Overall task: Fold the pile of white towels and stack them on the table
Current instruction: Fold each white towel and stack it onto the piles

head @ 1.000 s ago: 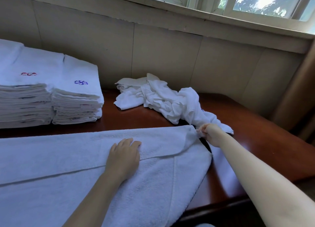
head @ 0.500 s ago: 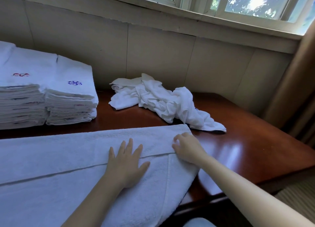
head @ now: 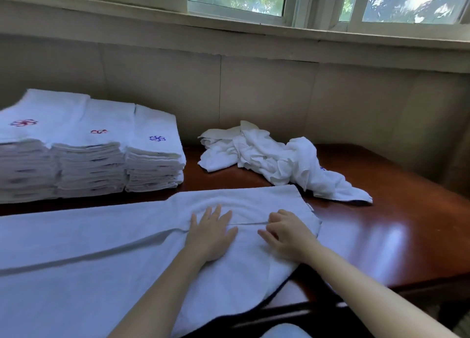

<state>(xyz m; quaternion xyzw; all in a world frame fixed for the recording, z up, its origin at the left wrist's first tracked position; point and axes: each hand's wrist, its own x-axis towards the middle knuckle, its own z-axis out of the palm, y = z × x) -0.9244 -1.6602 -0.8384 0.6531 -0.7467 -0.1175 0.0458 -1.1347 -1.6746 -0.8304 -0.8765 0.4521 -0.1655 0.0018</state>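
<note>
A large white towel [head: 84, 256] lies spread across the near part of the brown table [head: 396, 231], its far strip folded over toward me. My left hand [head: 212, 232] presses flat on it, fingers straight, at the fold's edge. My right hand [head: 287, 232] rests on the towel near its right end, fingers loosely bent over the fold line; it grips nothing that I can see. A crumpled pile of white towels [head: 274, 157] sits further back. Three stacks of folded towels [head: 89, 154] with red and blue emblems stand at the left.
A panelled wall [head: 254, 88] and window sill run behind the table. The table's right part shows bare glossy wood. The towel's near right corner hangs over the front edge [head: 318, 309].
My right hand let go of the towel's far right corner and moved left onto the folded layer. My left hand stayed pressed on the towel. The view shifted left, showing a third stack.
</note>
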